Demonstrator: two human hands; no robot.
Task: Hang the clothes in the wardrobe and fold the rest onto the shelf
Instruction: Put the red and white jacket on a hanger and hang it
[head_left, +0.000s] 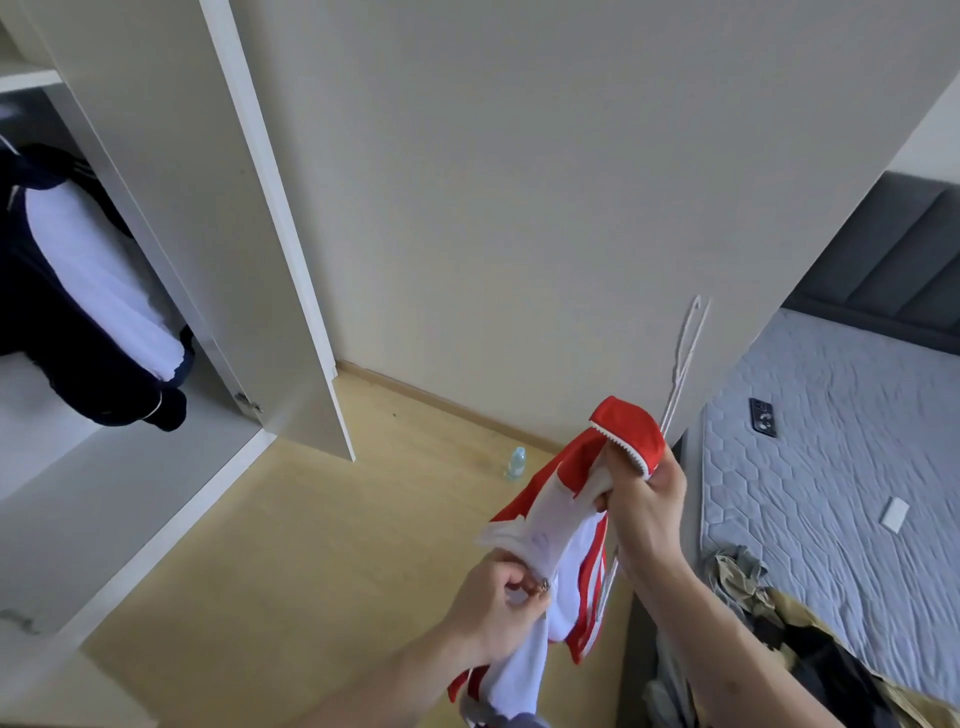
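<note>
A red and white zip jacket (569, 525) hangs between my hands in front of me, above the wooden floor. My right hand (647, 499) grips its red collar together with a white wire hanger (685, 353) that sticks up along the wall. My left hand (498, 597) pinches the zipper pull at the jacket's white front. The open wardrobe (171, 218) stands at the left, with a dark blue and white jacket (88, 291) hanging inside it.
A bed with a grey quilted mattress (831, 467) is at the right, carrying a phone (762, 417), a white card (894, 514) and a heap of clothes (779, 634). A small plastic bottle (515, 462) stands on the floor by the wall. The wardrobe door (270, 208) is swung open.
</note>
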